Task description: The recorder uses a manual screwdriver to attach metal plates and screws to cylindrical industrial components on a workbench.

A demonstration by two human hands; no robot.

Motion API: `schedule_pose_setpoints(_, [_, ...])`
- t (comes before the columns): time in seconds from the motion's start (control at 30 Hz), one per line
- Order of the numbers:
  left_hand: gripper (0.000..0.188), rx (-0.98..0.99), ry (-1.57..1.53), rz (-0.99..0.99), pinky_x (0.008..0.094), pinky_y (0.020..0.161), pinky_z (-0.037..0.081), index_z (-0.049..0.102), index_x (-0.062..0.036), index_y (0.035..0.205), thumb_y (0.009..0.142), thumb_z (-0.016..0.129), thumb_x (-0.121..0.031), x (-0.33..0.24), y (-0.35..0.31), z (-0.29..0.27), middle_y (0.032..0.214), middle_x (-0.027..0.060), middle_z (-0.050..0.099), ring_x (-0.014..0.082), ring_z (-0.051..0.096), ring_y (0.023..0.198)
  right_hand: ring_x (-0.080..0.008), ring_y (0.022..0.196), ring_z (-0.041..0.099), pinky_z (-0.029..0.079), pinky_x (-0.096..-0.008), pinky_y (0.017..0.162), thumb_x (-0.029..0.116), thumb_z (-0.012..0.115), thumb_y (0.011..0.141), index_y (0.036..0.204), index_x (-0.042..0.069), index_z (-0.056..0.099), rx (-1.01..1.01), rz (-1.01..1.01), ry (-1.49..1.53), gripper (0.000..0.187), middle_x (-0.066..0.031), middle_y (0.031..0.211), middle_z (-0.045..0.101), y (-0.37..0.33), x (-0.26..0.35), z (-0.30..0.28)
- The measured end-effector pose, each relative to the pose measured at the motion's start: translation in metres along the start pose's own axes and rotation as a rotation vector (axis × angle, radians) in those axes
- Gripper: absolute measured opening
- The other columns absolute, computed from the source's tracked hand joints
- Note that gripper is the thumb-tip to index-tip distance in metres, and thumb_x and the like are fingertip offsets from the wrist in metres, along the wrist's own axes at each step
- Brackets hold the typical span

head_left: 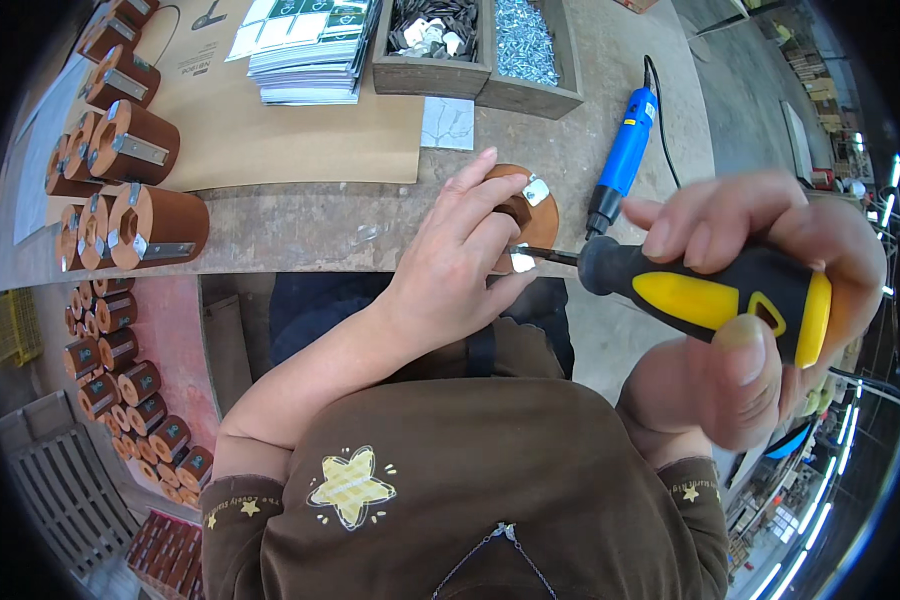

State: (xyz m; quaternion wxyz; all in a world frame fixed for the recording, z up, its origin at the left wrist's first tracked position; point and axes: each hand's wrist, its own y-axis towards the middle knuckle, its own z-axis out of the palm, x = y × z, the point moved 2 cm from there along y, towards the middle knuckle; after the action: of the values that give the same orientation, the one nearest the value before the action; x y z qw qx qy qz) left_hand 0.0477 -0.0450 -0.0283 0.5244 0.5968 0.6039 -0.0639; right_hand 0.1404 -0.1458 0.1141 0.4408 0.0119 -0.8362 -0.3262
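We are in a workshop, its grey floor (760, 130) and bright strip lights (835, 480) running off at the right. Before us is a worn counter (300, 220). To our left, beyond its near edge, a pink board (185, 345) carries rows of brown cylinders (117, 312). More cylinders are grouped on the counter's left end; several show a metal strip along the side, so we judge those further along. A cardboard sheet (370, 145) lies under a stack of cards (305, 75), beside two wooden bins (430, 78) and a corded blue tool (627, 145).

Our right hand (830, 235) grips a black-and-yellow screwdriver (690, 297), fingers over the handle, thumb pressed against it from below. Our left hand (460, 240) curls around a brown ring (542, 215) at the counter's near edge. Two shiny clips (535, 191) sit on the ring; the screwdriver's shaft reaches the lower one. That fastening looks unfinished to us; whether the upper clip is fully fixed, we cannot tell. Loose screws (526, 45) fill the right bin.
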Motion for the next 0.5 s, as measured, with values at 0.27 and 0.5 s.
schedule_pose_setpoints(0.27, [0.032, -0.014, 0.001, 0.004, 0.0479, 0.096, 0.038, 0.051, -0.0003, 0.077, 0.058, 0.076, -0.004, 0.002, -0.003, -0.001, 0.114, 0.0182, 0.050, 0.0434, 0.041, 0.119, -0.0118, 0.063, 0.049, 0.042, -0.0285, 0.056, 0.022, 0.046, 0.093, 0.118, 0.011, 0.040, -0.201, -0.145, 0.171, 0.028, -0.0047, 0.083, 0.046, -0.019, -0.007, 0.017])
schedule_pose_setpoints(0.5, [0.029, -0.018, -0.038, 0.043, 0.0494, 0.097, 0.037, 0.052, -0.0004, 0.076, 0.058, 0.075, -0.003, 0.004, 0.000, 0.002, 0.113, 0.0170, 0.052, 0.0436, 0.041, 0.119, -0.0086, 0.054, 0.050, 0.046, -0.0267, 0.058, 0.016, 0.060, 0.086, 0.110, 0.015, 0.043, 0.260, -0.109, 0.446, 0.030, 0.0007, 0.075, 0.048, -0.002, -0.020, -0.008])
